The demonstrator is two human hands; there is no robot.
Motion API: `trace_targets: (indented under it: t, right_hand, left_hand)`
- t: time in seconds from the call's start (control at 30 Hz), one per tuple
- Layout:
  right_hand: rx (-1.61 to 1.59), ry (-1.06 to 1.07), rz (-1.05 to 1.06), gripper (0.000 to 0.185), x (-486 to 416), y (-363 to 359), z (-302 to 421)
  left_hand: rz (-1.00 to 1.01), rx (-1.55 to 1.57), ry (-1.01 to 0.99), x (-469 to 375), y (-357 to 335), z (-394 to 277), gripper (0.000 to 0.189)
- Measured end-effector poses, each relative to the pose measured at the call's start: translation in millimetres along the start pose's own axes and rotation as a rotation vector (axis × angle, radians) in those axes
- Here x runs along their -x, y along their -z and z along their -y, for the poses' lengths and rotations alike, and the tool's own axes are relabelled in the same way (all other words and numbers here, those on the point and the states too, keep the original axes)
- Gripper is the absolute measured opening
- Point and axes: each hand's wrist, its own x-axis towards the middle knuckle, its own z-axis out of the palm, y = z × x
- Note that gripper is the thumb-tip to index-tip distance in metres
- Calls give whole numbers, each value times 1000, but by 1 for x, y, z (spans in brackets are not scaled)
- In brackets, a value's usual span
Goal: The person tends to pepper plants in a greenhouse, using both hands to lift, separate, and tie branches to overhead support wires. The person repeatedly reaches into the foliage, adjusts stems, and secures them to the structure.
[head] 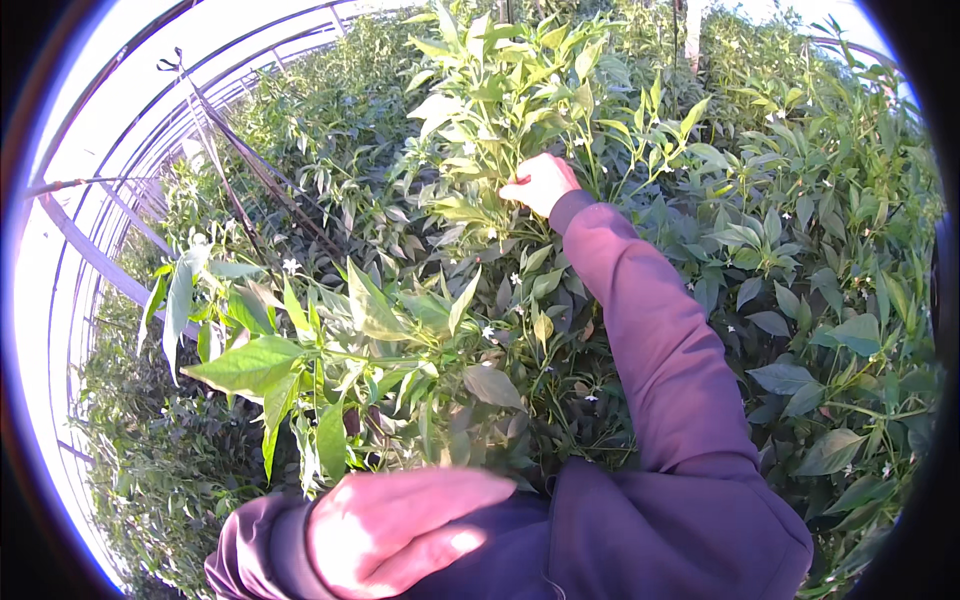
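Observation:
My right hand point(541, 184) reaches up and forward, its fingers pinched together at a leafy stem of a tall pepper plant point(499, 97); whether the stem is between the fingertips is hard to make out. My left hand point(405, 525) is near my body at the bottom, slightly blurred, with its fingers extended and nothing visible in it. Just beyond it, a leafy pepper branch point(375, 356) with broad green leaves spreads leftward. Small white flowers point(291, 265) dot the plants. Dark jacket sleeves cover both arms.
Dense pepper foliage point(795, 247) surrounds me on the right, ahead and at the left. Curved greenhouse hoops point(112, 139) rise along the left side. Slanting cords or strips point(251, 161) run down into the plants at the upper left. A pale post point(692, 37) stands at the back.

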Motion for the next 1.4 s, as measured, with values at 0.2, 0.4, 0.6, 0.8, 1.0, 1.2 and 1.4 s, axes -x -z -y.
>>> trace_targets:
  t: [0.2,0.4,0.6,0.8,1.0,1.2,1.4]
  right_hand:
    - [78,116,150,32,9,-2,5]
    - [21,153,241,31,23,-1,6]
    - [92,222,310,32,21,-5,9]
    - [-135,182,328,29,-1,2,-6]
    - [-349,-167,304,39,-42,13,-3]
    - [-389,-50,735,60,-62,-30,25]
    - [-636,-53,785,43,-73,-65,27]
  left_hand:
    - [-689,-44,-29,-182,43,85,45]
    - [-874,430,696,-257,98,182,43]
    - [-781,451,681,-269,98,207,48]
    - [-905,702,576,-260,97,235,23]
    - [-1012,790,575,-227,82,250,25]
    - [-1039,828,565,-204,67,242,25]
    - [-1047,866,500,-196,58,238,31]
